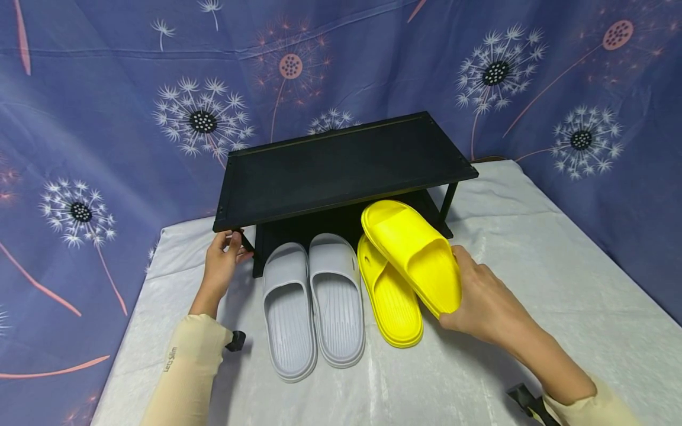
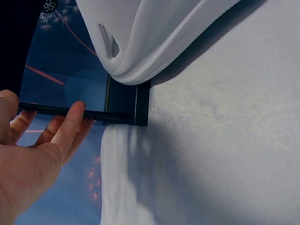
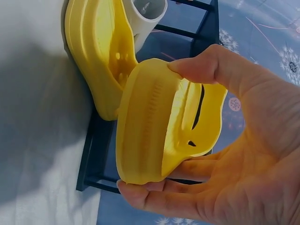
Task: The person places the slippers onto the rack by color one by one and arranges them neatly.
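Note:
My right hand [image 1: 479, 302] grips a yellow slipper [image 1: 412, 251] by its heel end, thumb on one side and fingers on the other. That slipper is raised and tilted, its toe over the other yellow slipper [image 1: 394, 302], which lies with its toe toward the black two-tier shoe rack [image 1: 341, 160]. In the right wrist view the held slipper [image 3: 145, 122] shows its heel to the camera. At the rack's front left corner my left hand [image 1: 221, 260] holds the slim leg; in the left wrist view its fingers and thumb are about that black bar [image 2: 101, 115].
Left of the yellow pair, two grey slippers [image 1: 290, 319] [image 1: 337, 302] stand side by side, toes at the rack's lower shelf [image 1: 288, 231]. A pale cloth [image 1: 533, 266] covers the table. Behind hangs a blue curtain [image 1: 373, 59] with dandelion prints.

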`<state>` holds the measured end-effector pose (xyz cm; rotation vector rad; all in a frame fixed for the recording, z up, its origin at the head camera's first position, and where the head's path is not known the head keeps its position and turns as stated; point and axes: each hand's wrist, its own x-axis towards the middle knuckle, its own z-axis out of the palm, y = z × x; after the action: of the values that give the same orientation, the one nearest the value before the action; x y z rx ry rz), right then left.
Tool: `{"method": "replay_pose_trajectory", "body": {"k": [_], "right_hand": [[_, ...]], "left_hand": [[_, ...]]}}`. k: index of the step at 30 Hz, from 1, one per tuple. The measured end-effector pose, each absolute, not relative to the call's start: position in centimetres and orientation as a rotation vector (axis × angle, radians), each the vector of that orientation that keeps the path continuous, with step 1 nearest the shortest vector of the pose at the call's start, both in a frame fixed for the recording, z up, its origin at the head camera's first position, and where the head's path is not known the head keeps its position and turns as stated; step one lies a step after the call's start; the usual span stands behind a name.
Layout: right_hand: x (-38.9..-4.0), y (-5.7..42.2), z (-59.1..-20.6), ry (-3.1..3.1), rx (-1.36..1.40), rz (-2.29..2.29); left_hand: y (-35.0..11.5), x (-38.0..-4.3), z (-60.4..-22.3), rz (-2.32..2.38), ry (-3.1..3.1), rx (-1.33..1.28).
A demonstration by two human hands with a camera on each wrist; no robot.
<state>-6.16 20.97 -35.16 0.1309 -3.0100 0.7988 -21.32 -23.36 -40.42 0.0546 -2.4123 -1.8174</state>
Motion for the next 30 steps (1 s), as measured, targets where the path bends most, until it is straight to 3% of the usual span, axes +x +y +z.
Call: {"method": "replay_pose_trajectory", "body": {"k": [30], "right_hand": [[-5.7,21.1,-33.6,-2.936,0.247,0.84]], "left_hand": [[-23.1,-21.1,-39.6,-1.895,-2.387,0.099]]}}
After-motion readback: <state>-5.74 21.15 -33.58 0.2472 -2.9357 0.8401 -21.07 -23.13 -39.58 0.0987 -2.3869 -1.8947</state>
